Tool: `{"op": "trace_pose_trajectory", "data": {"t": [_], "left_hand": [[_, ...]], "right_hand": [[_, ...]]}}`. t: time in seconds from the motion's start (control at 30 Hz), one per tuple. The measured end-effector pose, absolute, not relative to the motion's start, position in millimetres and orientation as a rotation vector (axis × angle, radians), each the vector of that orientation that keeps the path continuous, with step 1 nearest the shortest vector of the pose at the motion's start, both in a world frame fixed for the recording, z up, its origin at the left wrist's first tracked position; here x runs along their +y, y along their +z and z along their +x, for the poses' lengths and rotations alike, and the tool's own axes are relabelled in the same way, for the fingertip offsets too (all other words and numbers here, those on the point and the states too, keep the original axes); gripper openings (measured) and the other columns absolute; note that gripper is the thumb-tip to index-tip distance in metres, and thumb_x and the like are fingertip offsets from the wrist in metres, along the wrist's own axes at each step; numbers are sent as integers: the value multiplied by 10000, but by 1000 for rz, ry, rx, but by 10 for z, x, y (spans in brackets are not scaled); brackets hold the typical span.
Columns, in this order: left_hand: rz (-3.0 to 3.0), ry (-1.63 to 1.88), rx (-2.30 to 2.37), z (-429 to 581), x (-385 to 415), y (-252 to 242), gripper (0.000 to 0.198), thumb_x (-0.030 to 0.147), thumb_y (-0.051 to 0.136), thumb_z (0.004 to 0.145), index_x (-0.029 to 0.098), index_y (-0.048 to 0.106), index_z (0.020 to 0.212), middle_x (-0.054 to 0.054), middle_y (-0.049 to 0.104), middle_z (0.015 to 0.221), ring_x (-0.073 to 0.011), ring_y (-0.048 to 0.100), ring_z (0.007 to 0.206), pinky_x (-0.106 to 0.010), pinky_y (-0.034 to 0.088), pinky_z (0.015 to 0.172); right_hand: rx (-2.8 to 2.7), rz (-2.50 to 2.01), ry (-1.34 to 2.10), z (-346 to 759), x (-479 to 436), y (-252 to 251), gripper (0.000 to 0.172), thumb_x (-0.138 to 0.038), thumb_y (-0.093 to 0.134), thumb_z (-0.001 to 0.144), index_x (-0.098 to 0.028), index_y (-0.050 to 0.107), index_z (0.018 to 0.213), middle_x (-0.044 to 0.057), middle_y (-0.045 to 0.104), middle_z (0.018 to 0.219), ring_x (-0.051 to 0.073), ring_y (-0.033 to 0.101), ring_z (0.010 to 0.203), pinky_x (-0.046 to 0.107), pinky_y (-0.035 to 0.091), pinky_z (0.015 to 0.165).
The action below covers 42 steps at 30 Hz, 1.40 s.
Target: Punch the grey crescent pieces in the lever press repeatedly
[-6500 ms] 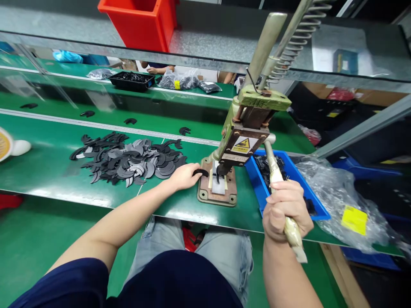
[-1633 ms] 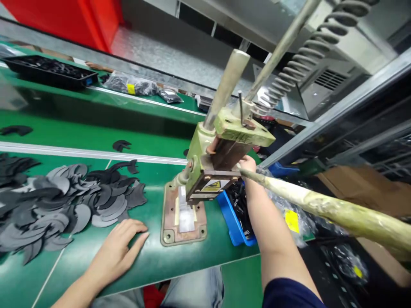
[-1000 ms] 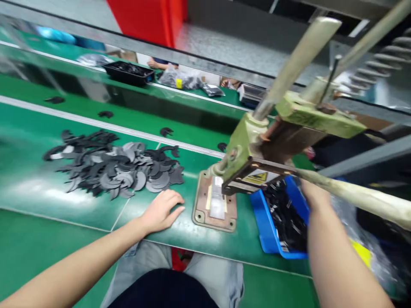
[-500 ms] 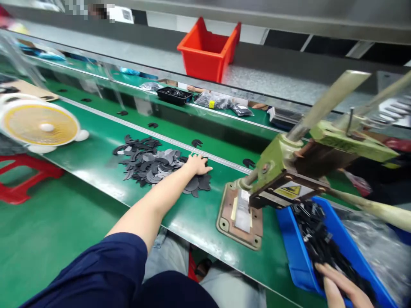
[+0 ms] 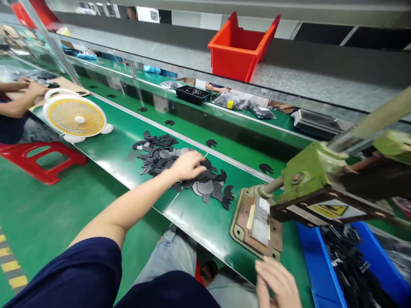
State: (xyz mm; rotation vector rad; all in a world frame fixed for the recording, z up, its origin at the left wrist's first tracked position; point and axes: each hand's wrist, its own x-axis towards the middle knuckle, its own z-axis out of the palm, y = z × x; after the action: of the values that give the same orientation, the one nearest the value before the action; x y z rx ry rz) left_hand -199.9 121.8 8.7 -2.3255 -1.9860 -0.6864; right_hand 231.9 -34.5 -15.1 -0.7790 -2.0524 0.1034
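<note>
My left hand (image 5: 189,165) lies over the pile of dark grey crescent-shaped pieces (image 5: 160,154) on the green bench, its fingers apart and pointing right. Whether a piece sits under the palm is hidden. My right hand (image 5: 276,280) is at the bottom edge, just in front of the base plate (image 5: 240,231) of the green hand press (image 5: 305,171). Its fingers are close together and slightly blurred, and what they hold, if anything, cannot be made out. Right of it stands a blue bin (image 5: 313,265) of black parts.
A white and yellow fan (image 5: 77,117) stands at the left, near another person's hands (image 5: 35,90). Beyond the metal strip, curved black pieces (image 5: 266,168) lie spaced on the green belt. A red bin (image 5: 234,60) sits on the shelf above.
The view has turned left. My right hand has left the blue bin and come to the press base. My left hand has moved back over the pile, and pieces now spread further right.
</note>
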Motion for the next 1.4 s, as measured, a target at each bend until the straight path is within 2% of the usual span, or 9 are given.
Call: {"op": "trace_pose_trajectory", "data": {"t": [0.13, 0.3, 0.4, 0.57, 0.9, 1.07, 1.2, 1.3, 1.4], "left_hand": [[-1863, -777, -2303, -3205, 1247, 19, 646, 574, 472, 1012, 98, 641, 1415, -210, 618, 1452, -362, 510, 1412, -560, 360, 1234], [-1668, -550, -2637, -3784, 979, -497, 715, 717, 478, 965, 243, 637, 1477, -127, 526, 1611, -361, 450, 1510, -529, 341, 1261], [-1762, -539, -2566, -3562, 821, -689, 729, 747, 466, 963, 278, 612, 1501, -108, 517, 1623, -343, 430, 1524, -535, 346, 1254], [-1733, -629, -2548, -2928, 676, -665, 707, 727, 495, 968, 243, 617, 1469, -157, 539, 1593, -358, 472, 1489, -588, 341, 1243], [-1615, -893, -2623, -1897, 596, -695, 665, 674, 515, 975, 257, 555, 1492, -141, 490, 1649, -404, 353, 1581, -691, 248, 1285], [-1642, -982, -2608, -1584, 563, -706, 609, 635, 506, 994, 264, 564, 1473, -129, 474, 1664, -399, 314, 1605, -740, 210, 1287], [-1757, -989, -2538, -1458, 512, -691, 595, 629, 504, 1003, 263, 568, 1467, -119, 472, 1666, -379, 302, 1616, -715, 209, 1305], [-1909, -1040, -2419, -1527, 459, -640, 591, 605, 508, 1014, 234, 565, 1471, -117, 489, 1653, -338, 324, 1613, -619, 291, 1315], [-1904, -1119, -2323, -1803, 347, -578, 511, 531, 468, 1052, 215, 583, 1437, -114, 545, 1605, -277, 393, 1581, -508, 357, 1306]], "right_hand": [[-2214, -784, 238, 1807, -243, -202, 426, -135, 641, 932, -216, 644, 1350, 102, 670, 1353, 276, 585, 1383, 481, 552, 1087], [-2347, -1097, 284, 1161, 175, -250, 604, -382, 591, 999, -302, 427, 1575, 101, 451, 1637, 338, 358, 1588, 662, 394, 1249], [-2372, -1341, 289, 827, 473, -312, 670, -504, 569, 992, -341, 367, 1610, 108, 373, 1689, 411, 274, 1619, 767, 278, 1254], [-2413, -1549, 340, 515, 756, -449, 735, -578, 583, 960, -355, 352, 1621, 154, 326, 1707, 480, 269, 1602, 829, 237, 1207], [-2365, -1477, 205, 567, 524, -549, 723, -630, 489, 994, -318, 336, 1627, 139, 332, 1700, 417, 193, 1635, 773, 134, 1268], [-2518, -1287, 153, 546, 364, -531, 878, -630, 645, 914, -330, 282, 1654, 127, 251, 1745, 424, 132, 1652, 743, 103, 1294], [-2529, -1326, 107, 566, 345, -582, 777, -557, 617, 949, -316, 341, 1634, 147, 249, 1743, 443, 142, 1646, 759, 139, 1276], [-2448, -1436, 72, 623, 363, -617, 621, -445, 492, 1023, -292, 383, 1615, 142, 306, 1718, 409, 186, 1640, 742, 161, 1283], [-2396, -1432, 73, 689, 360, -622, 581, -410, 435, 1045, -260, 400, 1605, 129, 337, 1707, 366, 178, 1648, 706, 142, 1310]]}}
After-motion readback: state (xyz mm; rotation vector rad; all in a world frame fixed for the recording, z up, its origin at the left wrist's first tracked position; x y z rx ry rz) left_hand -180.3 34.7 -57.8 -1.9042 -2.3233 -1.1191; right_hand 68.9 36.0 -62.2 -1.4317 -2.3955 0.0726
